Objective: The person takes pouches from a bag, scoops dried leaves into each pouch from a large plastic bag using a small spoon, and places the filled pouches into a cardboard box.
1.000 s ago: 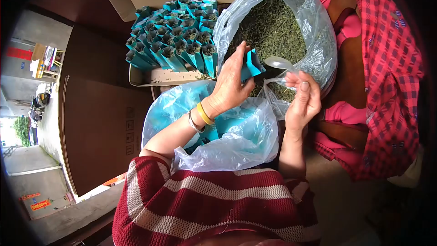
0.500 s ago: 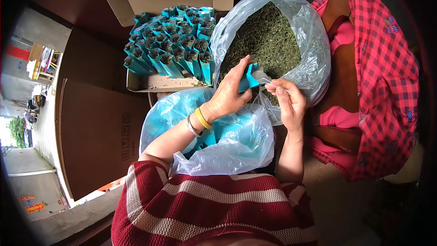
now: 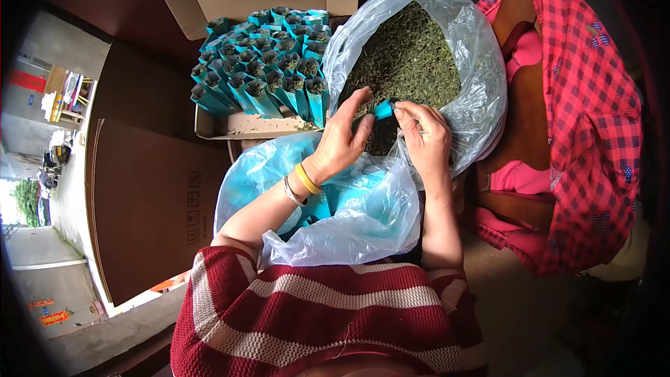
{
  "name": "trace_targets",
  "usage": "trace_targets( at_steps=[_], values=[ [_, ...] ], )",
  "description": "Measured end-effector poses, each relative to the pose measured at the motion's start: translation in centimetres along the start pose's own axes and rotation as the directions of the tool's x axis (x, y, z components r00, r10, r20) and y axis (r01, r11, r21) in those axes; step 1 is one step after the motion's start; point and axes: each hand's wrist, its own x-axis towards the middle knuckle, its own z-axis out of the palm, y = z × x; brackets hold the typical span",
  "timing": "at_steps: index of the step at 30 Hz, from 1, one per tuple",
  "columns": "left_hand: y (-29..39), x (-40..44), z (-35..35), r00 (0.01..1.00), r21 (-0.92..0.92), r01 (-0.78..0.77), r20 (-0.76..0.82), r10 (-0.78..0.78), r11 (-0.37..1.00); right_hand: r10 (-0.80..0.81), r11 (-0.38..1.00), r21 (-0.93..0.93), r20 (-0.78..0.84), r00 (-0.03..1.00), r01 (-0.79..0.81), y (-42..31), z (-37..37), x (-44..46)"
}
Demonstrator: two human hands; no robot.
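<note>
Over the plastic bag of dried green leaves (image 3: 412, 56), a small teal packet (image 3: 383, 109) lies between my two hands. My left hand (image 3: 340, 138), with a yellow band and a silver bangle at the wrist, holds the packet's left end between thumb and fingers. At the other end, my right hand (image 3: 427, 138) pinches the packet's edge with thumb and forefinger. What is inside this packet is hidden. Below my hands, a clear plastic bag (image 3: 377, 227) contains more flat teal packets (image 3: 349, 199).
An open cardboard box (image 3: 241, 128) at the back left has rows of upright teal packets (image 3: 262, 63) filled with dried leaves. A large brown carton (image 3: 146, 202) stands at left. At right, red checked cloth (image 3: 593, 119) drapes over a wooden chair (image 3: 527, 115).
Both hands have shifted slightly, and the packet is turned and more closed. The thin white strand and pale piece near my right fingers no longer show. My right hand now pinches the packet's edge.
</note>
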Motion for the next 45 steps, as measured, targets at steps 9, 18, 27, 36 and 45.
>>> trace_targets(
  at_steps=[9, 18, 27, 36, 45],
  values=[
    [1.0, 1.9, 0.8, 0.952, 0.623, -0.211, -0.043, 0.303, 0.753, 0.131, 0.988, 0.086, -0.061, 0.989, -0.126, -1.6, 1.0, 0.6],
    [0.8, 3.4, 0.2, 0.970, 0.461, -0.243, 0.096, 0.225, 0.853, -0.245, 0.957, -0.147, 0.052, 0.968, 0.250, -2.3, -1.4, 0.1],
    [0.1, 2.5, 0.7, 0.953, 0.289, -0.279, 0.203, 0.226, 0.916, -0.183, 0.969, -0.174, -0.016, 0.983, 0.178, -1.1, -1.5, -0.9],
    [0.1, 2.6, 0.3, 0.945, 0.344, -0.306, 0.222, 0.239, 0.888, -0.136, 0.990, -0.008, 0.087, 0.987, 0.138, -2.7, -2.1, -0.8],
    [-1.0, 2.2, 0.4, 0.955, 0.309, -0.292, 0.147, 0.258, 0.905, -0.196, 0.964, -0.148, 0.168, 0.966, 0.221, -3.3, -1.8, -1.0]
  ],
)
